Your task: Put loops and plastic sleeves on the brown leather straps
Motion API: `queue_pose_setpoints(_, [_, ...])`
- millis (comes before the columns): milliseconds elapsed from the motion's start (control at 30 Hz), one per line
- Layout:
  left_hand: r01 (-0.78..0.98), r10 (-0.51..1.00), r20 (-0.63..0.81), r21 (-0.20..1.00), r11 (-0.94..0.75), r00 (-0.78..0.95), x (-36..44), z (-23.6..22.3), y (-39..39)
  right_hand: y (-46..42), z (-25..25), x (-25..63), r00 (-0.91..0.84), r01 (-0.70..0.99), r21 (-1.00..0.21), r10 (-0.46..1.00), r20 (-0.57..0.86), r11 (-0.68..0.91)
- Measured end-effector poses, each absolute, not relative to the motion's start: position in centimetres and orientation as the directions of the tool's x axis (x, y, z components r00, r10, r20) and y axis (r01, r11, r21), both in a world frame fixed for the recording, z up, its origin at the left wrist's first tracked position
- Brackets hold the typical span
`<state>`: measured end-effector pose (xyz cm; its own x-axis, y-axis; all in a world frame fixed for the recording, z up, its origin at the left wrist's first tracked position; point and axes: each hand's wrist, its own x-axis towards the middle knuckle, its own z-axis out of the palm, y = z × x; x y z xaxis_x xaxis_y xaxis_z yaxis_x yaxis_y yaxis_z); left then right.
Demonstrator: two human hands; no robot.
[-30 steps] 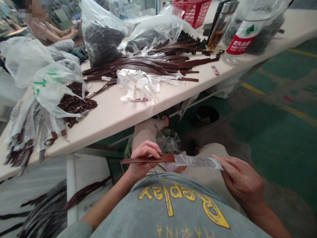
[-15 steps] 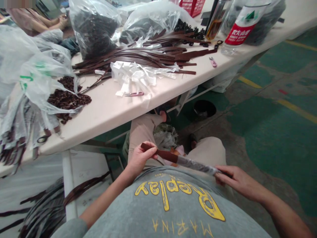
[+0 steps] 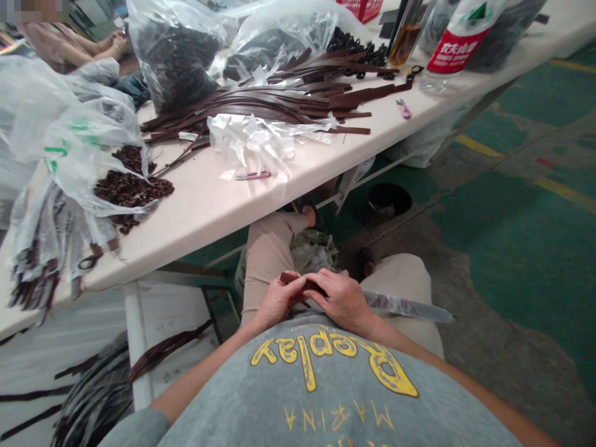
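Note:
Above my lap, my left hand point(image 3: 282, 298) pinches the brown end of a leather strap point(image 3: 289, 277). Close beside it, my right hand point(image 3: 342, 298) has its thumb and fingers closed on the same brown end. Past my right hand, the strap runs on inside a clear plastic sleeve point(image 3: 410, 306) that reaches over my right thigh. My fingers cover part of the strap between the hands.
On the white table point(image 3: 195, 217) lie brown straps point(image 3: 261, 108), crumpled white wrapping point(image 3: 251, 139), pink thread snips point(image 3: 252, 176), a second pair of snips point(image 3: 403, 109), a bag of brown loops point(image 3: 125, 189) and a bottle point(image 3: 451, 53). Another person's hands point(image 3: 118, 43) are at far left.
My right hand has moved left along the strap, from the sleeved part to the brown end beside my left hand. The sleeved end now hangs free to the right.

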<state>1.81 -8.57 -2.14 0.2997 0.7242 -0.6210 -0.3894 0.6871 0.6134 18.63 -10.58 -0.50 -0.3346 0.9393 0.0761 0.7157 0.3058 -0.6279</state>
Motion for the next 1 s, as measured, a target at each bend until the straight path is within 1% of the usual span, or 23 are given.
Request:
queue_pose_setpoints(133, [-0.369, 0.668, -0.671, 0.561, 0.741, 0.322, 1.1, -2.6, -8.4, -10.6, -1.3, 19.4, -0.288, 0.72, -0.635, 0.953, 0.091, 0.279])
queue_pose_setpoints(200, [-0.336, 0.659, -0.681, 0.569, 0.751, 0.32, 0.7, -2.7, -8.3, -10.6, -1.5, 19.9, -0.259, 0.724, -0.643, 0.963, 0.08, 0.248])
queue_pose_setpoints(300, [-0.21, 0.683, -0.65, 0.655, 0.726, 0.332, 0.3, -2.6, -8.1, -10.4, -1.9, 20.4, -0.227, 0.708, -0.676, 0.972, 0.056, 0.204])
queue_pose_setpoints(367, [-0.113, 0.729, -0.6, 0.741, 0.661, 0.328, 0.3, -2.4, -7.9, -10.4, -2.2, 20.5, -0.203, 0.687, -0.702, 0.977, 0.062, 0.188])
queue_pose_setpoints(433, [-0.035, 0.777, -0.545, 0.811, 0.584, 0.315, 0.4, -2.4, -7.8, -10.3, -2.3, 20.4, -0.202, 0.682, -0.7, 0.975, 0.096, 0.211])
queue_pose_setpoints(533, [0.0, 0.782, -0.523, 0.831, 0.556, 0.339, 0.6, -2.8, -7.8, -10.5, -2.3, 19.9, -0.253, 0.71, -0.631, 0.949, 0.188, 0.314])
queue_pose_setpoints(667, [-0.05, 0.726, -0.578, 0.768, 0.638, 0.372, 0.9, -3.8, -8.2, -10.8, -2.2, 19.4, -0.291, 0.744, -0.533, 0.914, 0.284, 0.402])
queue_pose_setpoints(767, [-0.068, 0.716, -0.591, 0.752, 0.656, 0.37, 1.0, -4.2, -8.5, -11.0, -2.4, 19.3, -0.298, 0.765, -0.484, 0.9, 0.319, 0.424])
queue_pose_setpoints(867, [-0.075, 0.722, -0.582, 0.757, 0.649, 0.373, 1.0, -4.2, -8.6, -11.2, -2.7, 19.4, -0.32, 0.785, -0.438, 0.892, 0.321, 0.439])
queue_pose_setpoints(1000, [-0.045, 0.721, -0.576, 0.769, 0.638, 0.385, 0.9, -4.0, -8.6, -11.2, -2.6, 19.4, -0.335, 0.786, -0.412, 0.878, 0.343, 0.461])
